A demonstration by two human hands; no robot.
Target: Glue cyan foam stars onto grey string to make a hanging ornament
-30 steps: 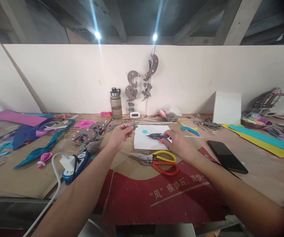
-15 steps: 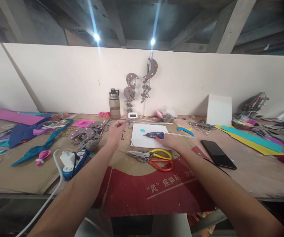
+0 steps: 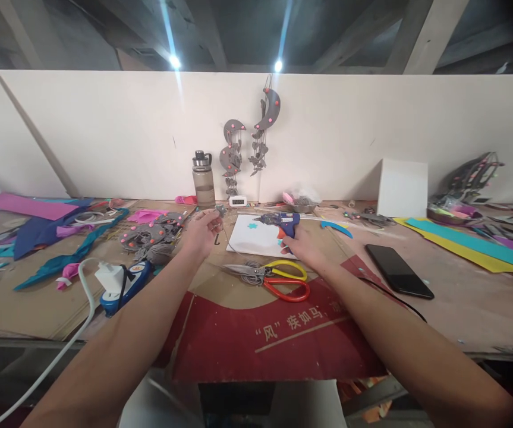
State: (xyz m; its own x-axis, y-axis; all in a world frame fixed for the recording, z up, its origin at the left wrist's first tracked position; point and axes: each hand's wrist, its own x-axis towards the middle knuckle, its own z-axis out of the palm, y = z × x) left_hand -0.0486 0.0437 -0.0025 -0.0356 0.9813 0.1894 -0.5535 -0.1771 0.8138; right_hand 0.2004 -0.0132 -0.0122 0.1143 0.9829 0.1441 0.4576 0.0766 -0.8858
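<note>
My right hand [image 3: 298, 242] is wrapped round the handle of a blue hot glue gun [image 3: 285, 222], its nozzle pointing left. Below the gun lies a white board [image 3: 247, 241] with a small teal flower-shaped piece [image 3: 252, 226] on it. My left hand [image 3: 205, 230] pinches a small grey piece [image 3: 221, 210], from which a thin grey string hangs toward the board. In front of the board rest scissors [image 3: 278, 278] with one yellow and one red handle, a coil of grey cord [image 3: 252, 274] beneath their blades.
Left of my left arm are a blue power strip [image 3: 126, 291] and a grey felt bundle [image 3: 151, 238] with pink dots. A black phone [image 3: 399, 270] lies to the right. Behind stand a water bottle [image 3: 203, 181], a small digital clock [image 3: 238, 201] and hanging moon ornaments [image 3: 270, 110].
My right hand has raised the glue gun off the board and turned it more upright. My left hand still pinches the grey piece, its string now visible. The view has tilted slightly.
</note>
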